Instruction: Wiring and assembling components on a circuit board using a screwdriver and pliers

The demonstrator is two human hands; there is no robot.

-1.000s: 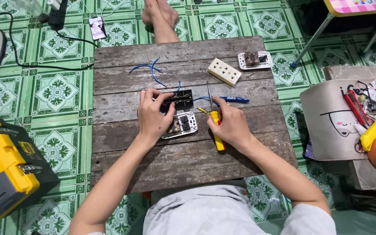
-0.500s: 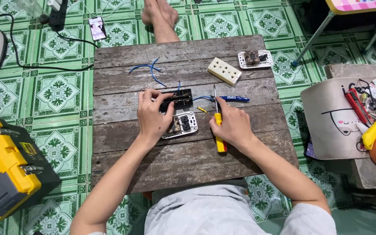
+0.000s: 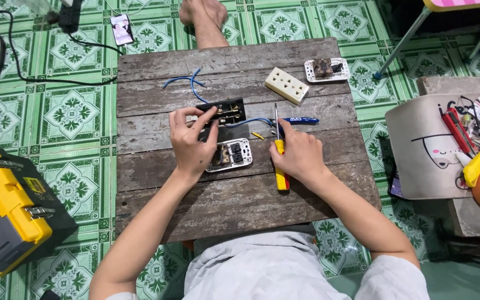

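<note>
A weathered plank table [image 3: 240, 194] is standing on green patterned floor tiles, seen from straight above. The left hand [image 3: 191, 145] is reaching up toward twelve o'clock, its fingertips [image 3: 211, 114] pinching the near edge of a black socket module [image 3: 224, 110]; the heel of that hand is lying over the left end of a white switch plate [image 3: 233, 155]. The right hand [image 3: 298, 155] is curling around a yellow-handled screwdriver [image 3: 279, 158], fingers pressed together on the grip. The tool's long axis is running six to twelve o'clock, its metal tip pointing away from the body and ending just at three o'clock of the black module, so the left hand is the one touching it. A blue wire [image 3: 251, 120] is trailing from the module toward the shaft, and a blue pen [image 3: 300, 120] is lying just beyond. Farther out, loose blue wires [image 3: 187, 81] sit at eleven o'clock, a cream socket strip [image 3: 286, 85] and another white plate [image 3: 326, 69] at one o'clock. A yellow toolbox [image 3: 6, 211] is resting on the floor at nine o'clock.
</note>
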